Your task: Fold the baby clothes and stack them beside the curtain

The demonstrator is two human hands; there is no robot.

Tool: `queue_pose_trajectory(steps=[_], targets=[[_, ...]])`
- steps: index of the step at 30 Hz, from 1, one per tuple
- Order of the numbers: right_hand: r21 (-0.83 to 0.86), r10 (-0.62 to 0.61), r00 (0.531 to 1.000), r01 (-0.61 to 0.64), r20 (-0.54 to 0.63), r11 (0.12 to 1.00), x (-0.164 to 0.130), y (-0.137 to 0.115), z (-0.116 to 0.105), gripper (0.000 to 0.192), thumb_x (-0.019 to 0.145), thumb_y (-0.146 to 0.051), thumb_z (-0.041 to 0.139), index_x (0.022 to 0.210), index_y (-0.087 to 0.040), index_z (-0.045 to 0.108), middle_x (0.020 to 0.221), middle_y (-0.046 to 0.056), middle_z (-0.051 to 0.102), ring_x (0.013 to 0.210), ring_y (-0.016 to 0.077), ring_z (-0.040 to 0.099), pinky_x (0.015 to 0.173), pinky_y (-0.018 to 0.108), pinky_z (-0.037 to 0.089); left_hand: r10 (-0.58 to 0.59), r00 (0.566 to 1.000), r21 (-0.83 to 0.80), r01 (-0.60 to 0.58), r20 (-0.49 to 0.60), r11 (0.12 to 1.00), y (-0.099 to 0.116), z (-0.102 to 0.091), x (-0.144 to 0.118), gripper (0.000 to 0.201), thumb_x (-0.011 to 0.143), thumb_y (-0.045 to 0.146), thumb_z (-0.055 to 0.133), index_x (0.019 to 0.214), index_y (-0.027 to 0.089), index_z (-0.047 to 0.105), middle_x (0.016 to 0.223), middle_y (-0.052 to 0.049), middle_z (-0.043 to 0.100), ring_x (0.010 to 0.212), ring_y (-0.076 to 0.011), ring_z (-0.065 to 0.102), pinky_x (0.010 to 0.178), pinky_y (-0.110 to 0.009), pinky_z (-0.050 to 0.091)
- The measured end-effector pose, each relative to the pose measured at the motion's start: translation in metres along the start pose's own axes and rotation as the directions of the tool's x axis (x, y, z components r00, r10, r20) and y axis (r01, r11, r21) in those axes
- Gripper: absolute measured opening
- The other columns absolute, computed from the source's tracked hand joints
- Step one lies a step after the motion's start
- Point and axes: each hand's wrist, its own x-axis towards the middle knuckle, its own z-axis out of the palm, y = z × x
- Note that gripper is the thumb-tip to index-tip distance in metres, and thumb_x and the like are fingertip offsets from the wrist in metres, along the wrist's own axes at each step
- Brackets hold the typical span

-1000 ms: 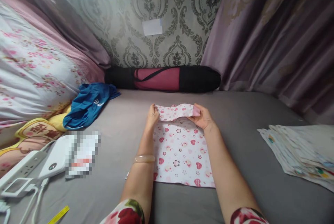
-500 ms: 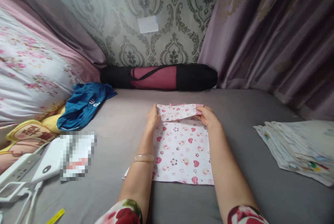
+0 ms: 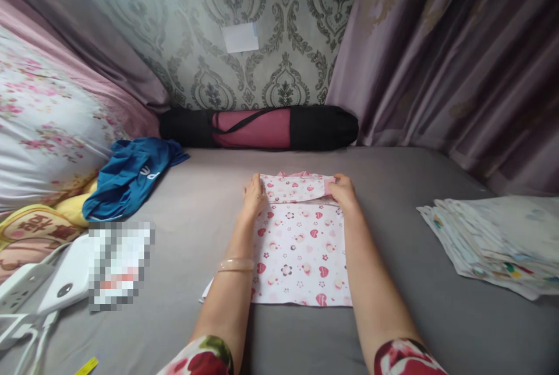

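Observation:
A child's white shirt point(image 3: 297, 253) printed with pink hearts and flowers lies flat on the bed, its body folded narrow. One sleeve point(image 3: 292, 187) with a pink cuff is laid across the top, and a bit of pink collar shows beyond it. My left hand point(image 3: 254, 194) is closed at the upper left edge, where the sleeve folds over; its fingertips are partly hidden. At the upper right corner my right hand point(image 3: 343, 190) pinches the pink cuff between thumb and fingers.
A stack of folded pale cloths point(image 3: 498, 241) lies at right. On the left are a blue garment point(image 3: 131, 180), a yellow cushion point(image 3: 43, 223), a white power bank point(image 3: 65, 282), a power strip point(image 3: 21, 287) with cables, and a blurred-out item. A black and pink rolled bag point(image 3: 253, 128) lies against the wall.
Both hands have lowered the sleeve, and it now lies flatter across the shirt's top. The view has turned slightly to the right.

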Motion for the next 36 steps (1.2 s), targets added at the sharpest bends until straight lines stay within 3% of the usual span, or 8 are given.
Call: queue_pose_trajectory(steps=[4,9,13,17,22,30,33,36], targets=[[-0.205,-0.027,0.999,0.019,-0.032,0.978,-0.010,-0.007,-0.014,0.050,0.075,-0.008,0.055,0.124,-0.013,0.060,0.107,0.014,0.070,0.102,0.0260,0.065,0.086,0.033,0.050,0.023,0.999,0.028,-0.022,-0.033,0.999,0.000,-0.002,-0.002,0.053,0.095,0.022,0.029,0.147,0.016,0.029,0.154,-0.014,0.033,0.144,-0.0249,0.025,0.116,-0.052,0.018],[-0.389,-0.236,0.969,0.191,-0.071,0.901,-0.032,-0.030,-0.011,0.046,0.088,-0.012,0.039,0.132,-0.008,0.052,0.122,0.020,0.063,0.114,0.0286,0.059,0.094,0.039,0.045,0.108,0.993,0.156,-0.099,-0.048,0.983,0.019,-0.002,-0.006,0.051,0.096,0.023,0.028,0.146,0.012,0.031,0.155,-0.014,0.030,0.146,-0.0257,0.019,0.117,-0.052,0.014],[-0.434,-0.455,0.874,0.481,0.171,0.761,-0.055,-0.046,0.018,0.049,0.096,-0.020,0.029,0.142,-0.010,0.041,0.150,0.016,0.038,0.140,0.0265,0.031,0.111,0.047,0.025,0.258,0.966,0.265,-0.252,0.013,0.931,0.042,0.011,-0.012,0.048,0.097,0.024,0.028,0.143,0.014,0.037,0.154,-0.012,0.032,0.145,-0.0241,0.022,0.118,-0.050,0.015],[-0.441,-0.478,0.793,0.607,0.377,0.661,-0.076,-0.048,0.045,0.052,0.099,-0.030,0.026,0.149,-0.017,0.033,0.158,0.008,0.023,0.147,0.0257,0.011,0.115,0.055,0.006,0.304,0.952,0.309,-0.303,0.046,0.902,0.045,0.024,-0.016,0.051,0.097,0.026,0.028,0.146,0.012,0.034,0.154,-0.012,0.032,0.145,-0.0265,0.020,0.118,-0.050,0.012],[-0.444,-0.464,0.786,0.615,0.408,0.651,-0.082,-0.039,0.056,0.052,0.098,-0.033,0.025,0.148,-0.021,0.034,0.158,0.006,0.024,0.146,0.0252,0.011,0.115,0.053,0.004,0.213,0.974,0.313,-0.227,0.078,0.922,0.035,0.026,-0.015,0.053,0.097,0.032,0.028,0.145,0.011,0.036,0.154,-0.015,0.031,0.145,-0.0304,0.019,0.118,-0.049,0.014],[-0.464,-0.451,0.788,0.613,0.419,0.640,-0.081,-0.033,0.059,0.053,0.098,-0.033,0.025,0.148,-0.021,0.035,0.158,0.006,0.026,0.145,0.0251,0.015,0.115,0.051,0.005,0.145,0.989,0.298,-0.138,-0.001,0.944,0.024,0.029,-0.006,0.056,0.097,0.041,0.031,0.142,0.010,0.039,0.154,-0.020,0.030,0.144,-0.0337,0.021,0.117,-0.048,0.013],[-0.448,-0.442,0.784,0.615,0.436,0.649,-0.080,-0.035,0.057,0.053,0.098,-0.035,0.024,0.149,-0.022,0.034,0.158,0.006,0.024,0.146,0.0243,0.014,0.115,0.051,0.004,0.131,0.991,0.275,-0.119,-0.025,0.954,0.024,0.016,-0.006,0.051,0.096,0.036,0.033,0.137,0.007,0.043,0.149,-0.022,0.036,0.140,-0.0327,0.030,0.115,-0.044,0.022],[-0.420,-0.419,0.783,0.608,0.461,0.674,-0.078,-0.036,0.054,0.053,0.099,-0.035,0.025,0.148,-0.021,0.035,0.158,0.006,0.023,0.146,0.0247,0.013,0.115,0.052,0.004,0.067,0.996,0.242,-0.050,-0.060,0.969,0.017,-0.011,-0.005,0.043,0.092,0.030,0.039,0.130,0.011,0.048,0.136,-0.021,0.048,0.128,-0.0308,0.046,0.106,-0.041,0.036]])
